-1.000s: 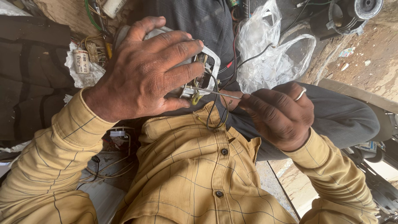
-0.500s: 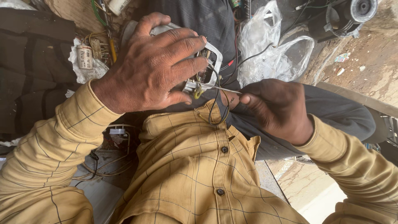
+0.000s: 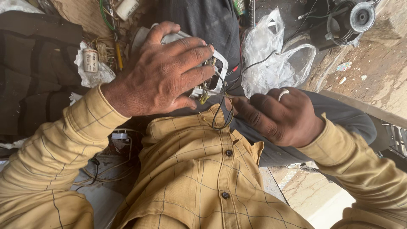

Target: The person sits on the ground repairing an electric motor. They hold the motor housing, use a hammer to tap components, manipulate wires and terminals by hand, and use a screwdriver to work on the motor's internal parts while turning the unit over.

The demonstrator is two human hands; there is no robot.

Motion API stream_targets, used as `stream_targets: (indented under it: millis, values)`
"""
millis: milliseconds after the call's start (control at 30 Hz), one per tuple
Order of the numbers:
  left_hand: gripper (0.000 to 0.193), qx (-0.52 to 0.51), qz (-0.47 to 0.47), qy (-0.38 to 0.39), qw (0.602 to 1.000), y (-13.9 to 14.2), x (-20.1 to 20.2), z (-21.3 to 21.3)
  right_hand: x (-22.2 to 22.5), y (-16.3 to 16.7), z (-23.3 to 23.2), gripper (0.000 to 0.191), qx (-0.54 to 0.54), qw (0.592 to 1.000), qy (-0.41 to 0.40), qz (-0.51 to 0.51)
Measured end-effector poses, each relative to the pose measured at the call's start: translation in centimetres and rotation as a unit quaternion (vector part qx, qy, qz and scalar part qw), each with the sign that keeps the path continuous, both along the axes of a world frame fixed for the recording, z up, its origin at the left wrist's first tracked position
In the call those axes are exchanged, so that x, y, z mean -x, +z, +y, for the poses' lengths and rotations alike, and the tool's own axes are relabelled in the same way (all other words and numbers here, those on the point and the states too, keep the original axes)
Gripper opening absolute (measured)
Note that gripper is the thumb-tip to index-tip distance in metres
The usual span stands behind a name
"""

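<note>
The left hand (image 3: 163, 76) lies spread over a white plastic housing (image 3: 218, 63), its fingers (image 3: 193, 57) wrapped across the top and curled down around the part, so that only the housing's rim and one squared corner show beyond the fingertips. The grip is closed on the housing and presses it down against the person's lap. Just past the fingertips, inside the open corner of the housing, sit small metal parts and a yellowish wire end. From there thin black wires (image 3: 220, 112) loop downward, below both sets of fingers, and hang over the collar of the yellow checked shirt (image 3: 203, 169).

The right hand (image 3: 282, 116) sits just beside the left fingertips, its fingers (image 3: 254, 112) bunched tight in a narrow pinch around a thin pale stick or tool (image 3: 231, 96), whose tip points toward the housing's open corner. A silver ring shows on one finger of this hand. Whether the tip touches the metal parts cannot be told.

Beyond the right hand's knuckles lies a crumpled clear plastic bag (image 3: 275, 59), and farther off a round grey motor part (image 3: 354, 19) on the dirt ground. Beyond the left wrist a small cylindrical capacitor (image 3: 90, 60) rests on white wrapping, with loose wires near it.
</note>
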State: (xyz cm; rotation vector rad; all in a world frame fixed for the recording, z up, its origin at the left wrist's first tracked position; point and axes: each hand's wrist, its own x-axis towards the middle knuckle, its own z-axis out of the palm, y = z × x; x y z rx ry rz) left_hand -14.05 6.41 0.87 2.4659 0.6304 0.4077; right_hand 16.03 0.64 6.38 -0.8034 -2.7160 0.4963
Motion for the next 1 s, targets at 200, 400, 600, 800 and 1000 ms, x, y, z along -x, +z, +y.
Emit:
stream_targets:
  millis: [200, 400, 600, 800, 1000]
  values:
    - [0.079, 0.009, -0.003, -0.002, 1.0, 0.0, -0.1, -0.1, -1.1, -2.0, 0.5, 0.028, 0.535, 0.807, -0.22, 0.119]
    - [0.08, 0.015, 0.005, -0.002, 1.0, 0.4, -0.1, 0.0, -1.0, -1.1, 0.2, 0.024, 0.563, 0.779, -0.209, 0.179]
    - [0.081, 0.0, 0.002, -0.002, 1.0, 0.3, -0.3, -0.1, -0.5, -0.6, 0.6, 0.035, 0.215, 0.972, -0.054, 0.076]
    - [0.084, 0.003, 0.005, 0.006, 1.0, 0.0, -0.4, -0.1, -1.5, -2.8, 0.3, 0.024, 0.542, 0.798, -0.243, 0.108]
    - [0.089, 0.003, -0.002, 0.009, 1.0, 0.2, -0.1, 0.0, -1.0, -3.0, 0.4, 0.024, 0.76, 0.524, -0.296, 0.244]
